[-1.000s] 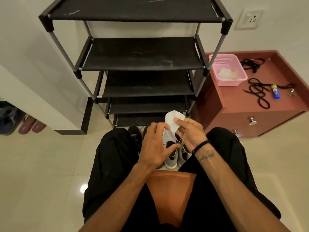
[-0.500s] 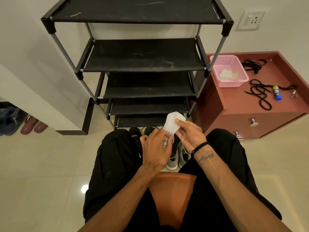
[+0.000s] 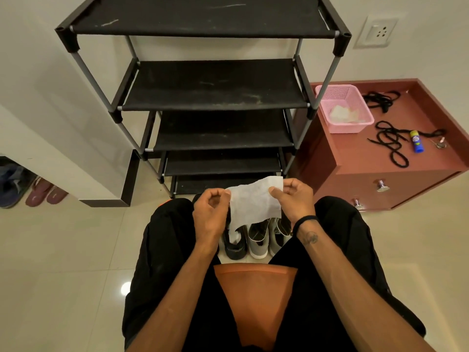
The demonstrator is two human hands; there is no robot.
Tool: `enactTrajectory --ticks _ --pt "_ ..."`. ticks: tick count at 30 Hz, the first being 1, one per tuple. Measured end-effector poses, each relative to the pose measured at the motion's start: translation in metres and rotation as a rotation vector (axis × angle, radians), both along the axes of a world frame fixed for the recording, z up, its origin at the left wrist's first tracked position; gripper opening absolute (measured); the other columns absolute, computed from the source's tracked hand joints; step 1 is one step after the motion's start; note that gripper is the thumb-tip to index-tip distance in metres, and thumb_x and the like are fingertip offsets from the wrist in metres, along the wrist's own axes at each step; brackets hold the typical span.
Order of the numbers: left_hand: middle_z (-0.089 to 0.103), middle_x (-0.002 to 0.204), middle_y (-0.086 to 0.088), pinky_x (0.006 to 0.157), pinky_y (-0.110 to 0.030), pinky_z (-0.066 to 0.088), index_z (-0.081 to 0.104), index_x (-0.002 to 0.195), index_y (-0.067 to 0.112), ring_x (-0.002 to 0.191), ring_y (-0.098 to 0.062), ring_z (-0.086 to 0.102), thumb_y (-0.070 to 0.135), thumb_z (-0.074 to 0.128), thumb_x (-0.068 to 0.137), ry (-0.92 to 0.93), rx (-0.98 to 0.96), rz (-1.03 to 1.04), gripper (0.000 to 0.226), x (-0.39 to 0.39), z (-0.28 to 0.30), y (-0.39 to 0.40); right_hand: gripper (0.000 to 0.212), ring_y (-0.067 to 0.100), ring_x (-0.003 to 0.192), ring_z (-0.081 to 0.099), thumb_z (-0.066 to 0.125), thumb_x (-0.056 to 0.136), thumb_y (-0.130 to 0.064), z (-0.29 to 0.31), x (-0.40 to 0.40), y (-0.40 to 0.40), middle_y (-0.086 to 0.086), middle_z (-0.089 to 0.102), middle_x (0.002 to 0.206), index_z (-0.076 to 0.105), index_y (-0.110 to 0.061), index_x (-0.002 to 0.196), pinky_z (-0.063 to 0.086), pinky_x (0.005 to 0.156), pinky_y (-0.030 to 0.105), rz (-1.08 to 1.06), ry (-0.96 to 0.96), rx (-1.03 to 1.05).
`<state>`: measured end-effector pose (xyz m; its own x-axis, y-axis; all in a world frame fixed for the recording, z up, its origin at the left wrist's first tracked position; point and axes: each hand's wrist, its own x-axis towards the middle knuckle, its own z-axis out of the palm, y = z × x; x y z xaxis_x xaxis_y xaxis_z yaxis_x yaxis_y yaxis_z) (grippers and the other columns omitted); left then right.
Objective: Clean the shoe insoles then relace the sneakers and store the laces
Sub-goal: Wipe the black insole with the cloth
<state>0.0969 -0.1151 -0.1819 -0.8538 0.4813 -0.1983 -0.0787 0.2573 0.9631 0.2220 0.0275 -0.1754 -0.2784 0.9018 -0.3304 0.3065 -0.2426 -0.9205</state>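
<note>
Sneakers (image 3: pixel 256 237) on the floor directly under both hands, toes pointing away toward the shoe rack (image 3: pixel 203 97).
White wipe (image 3: pixel 255 201) hangs spread just above the sneakers, its long side running left-right; left hand (image 3: pixel 209 212) pinches its left corner, right hand (image 3: pixel 295 199) pinches the right edge, both about equally near the sneakers. Black laces (image 3: pixel 390 146) lie well right of the sneakers on the red cabinet (image 3: pixel 380 179), by the pink basket (image 3: pixel 342 107). Versus half a second ago: wipe was bunched between close hands, now pulled open and hands apart.

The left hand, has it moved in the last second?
Yes. The left hand has drawn leftward, away from the right hand, spreading the wipe below the shoe rack.
</note>
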Motion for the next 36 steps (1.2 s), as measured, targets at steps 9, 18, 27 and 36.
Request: enactTrajectory --ticks 9,18,27,36 --pt "0.076 0.099 -0.001 0.074 -0.021 0.057 0.075 0.109 0.017 0.085 -0.012 0.072 0.02 0.072 0.097 -0.236 0.091 0.17 0.013 -0.011 -0.001 0.002 0.007 0.018 0.083 0.075 0.074 0.091 -0.019 -0.003 0.004 0.005 0.001 0.078 0.085 0.075 -0.017 0.098 0.059 0.078 0.033 0.033 0.056 0.04" --pt "0.077 0.091 0.008 0.086 -0.031 0.063 0.074 0.104 0.023 0.081 -0.002 0.074 0.023 0.073 0.097 -0.119 0.016 0.144 0.007 -0.005 -0.008 0.005 0.007 0.019 0.082 0.072 0.074 0.09 -0.018 -0.009 0.0 0.002 0.001 0.074 0.085 0.074 -0.015 0.096 0.053 0.066 0.021 0.082 -0.07 0.155" --pt "0.08 0.089 -0.003 0.088 -0.042 0.064 0.071 0.105 0.02 0.08 -0.017 0.079 0.024 0.069 0.1 -0.147 0.054 -0.05 0.007 0.005 -0.006 0.008 0.009 0.006 0.075 0.063 0.072 0.09 -0.022 -0.003 -0.013 -0.021 -0.01 0.066 0.084 0.064 -0.024 0.086 0.052 0.065 0.017 0.181 -0.168 0.543" --pt "0.08 0.089 -0.003 0.089 -0.046 0.063 0.073 0.106 0.014 0.083 -0.017 0.079 0.029 0.07 0.1 -0.093 0.048 -0.155 0.017 0.008 -0.006 0.007 0.012 0.003 0.076 0.063 0.072 0.088 -0.016 -0.012 -0.02 -0.033 -0.013 0.062 0.091 0.065 -0.026 0.087 0.058 0.068 0.029 0.418 -0.202 0.592"
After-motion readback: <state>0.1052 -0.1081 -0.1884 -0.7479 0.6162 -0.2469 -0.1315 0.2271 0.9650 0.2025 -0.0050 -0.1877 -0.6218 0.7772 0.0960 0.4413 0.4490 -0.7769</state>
